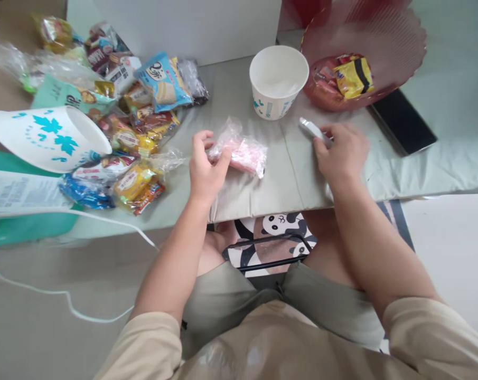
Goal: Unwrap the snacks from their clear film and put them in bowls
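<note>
My left hand (207, 171) rests on the table, its thumb and fingers closed on the near side of a pink snack in a crinkled clear wrapper (245, 154). My right hand (344, 154) grips a slim white and silver tool (311, 128); most of it is hidden in the palm, so its kind does not show. Beyond the two hands stands an upright white paper cup (276, 108) with blue-green leaf prints.
Several wrapped snacks (139, 137) are heaped on the left, with a second paper cup (60, 140) lying on its side. A reddish see-through bowl (401, 50) holds several packets. Beside it lies a black phone (405, 124). A white cable (115, 219) hangs over the front edge.
</note>
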A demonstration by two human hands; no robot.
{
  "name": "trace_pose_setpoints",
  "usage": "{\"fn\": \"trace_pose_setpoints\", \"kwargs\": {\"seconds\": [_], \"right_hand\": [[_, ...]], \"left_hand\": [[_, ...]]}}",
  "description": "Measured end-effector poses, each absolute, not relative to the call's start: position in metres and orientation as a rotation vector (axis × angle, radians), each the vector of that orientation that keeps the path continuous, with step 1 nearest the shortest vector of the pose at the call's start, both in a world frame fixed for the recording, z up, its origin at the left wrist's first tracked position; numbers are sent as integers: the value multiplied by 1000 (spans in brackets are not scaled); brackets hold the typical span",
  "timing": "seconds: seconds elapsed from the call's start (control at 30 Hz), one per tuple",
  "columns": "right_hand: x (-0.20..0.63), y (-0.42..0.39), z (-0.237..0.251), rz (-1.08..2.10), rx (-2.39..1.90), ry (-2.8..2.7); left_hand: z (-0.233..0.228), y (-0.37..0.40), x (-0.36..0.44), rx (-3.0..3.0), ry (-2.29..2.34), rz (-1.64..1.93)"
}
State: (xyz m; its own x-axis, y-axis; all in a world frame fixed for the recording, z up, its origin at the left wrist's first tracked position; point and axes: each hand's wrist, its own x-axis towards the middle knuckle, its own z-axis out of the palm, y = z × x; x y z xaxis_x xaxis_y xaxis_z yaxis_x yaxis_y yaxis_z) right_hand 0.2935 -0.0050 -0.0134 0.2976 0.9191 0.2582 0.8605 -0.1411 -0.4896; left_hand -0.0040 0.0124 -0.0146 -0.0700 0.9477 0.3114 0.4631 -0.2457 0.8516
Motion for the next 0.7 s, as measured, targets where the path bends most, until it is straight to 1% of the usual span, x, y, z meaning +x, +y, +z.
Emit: {"fn": "trace_pose_setpoints", "kwargs": {"seconds": [0.07,0.13,0.3,0.37,0.43,0.53,0.7], "right_hand": [[298,-3,-13,61,-1963,-1540],[292,-6,-12,65,-1831,-1577],[237,-30,-3,487,-1223,-1965],[216,-39,-1,588,-1082,-2032],[207,-41,0,622,-1090,-2022],[215,-35,2,626,-1217,-1936],[249,-22,0,477,-1426,-1658]], "left_hand": [[-10,8,0,1683,1533,1213],[-5,5,2,1672,1555,1163],[-4,7,-1,1586,1374,1316],[-6,9,-2,1581,1305,1328],[-9,11,-2,1552,1303,1312],[-13,15,-1,1364,1328,1334],[-16,23,-6,1075,1331,1298]]}}
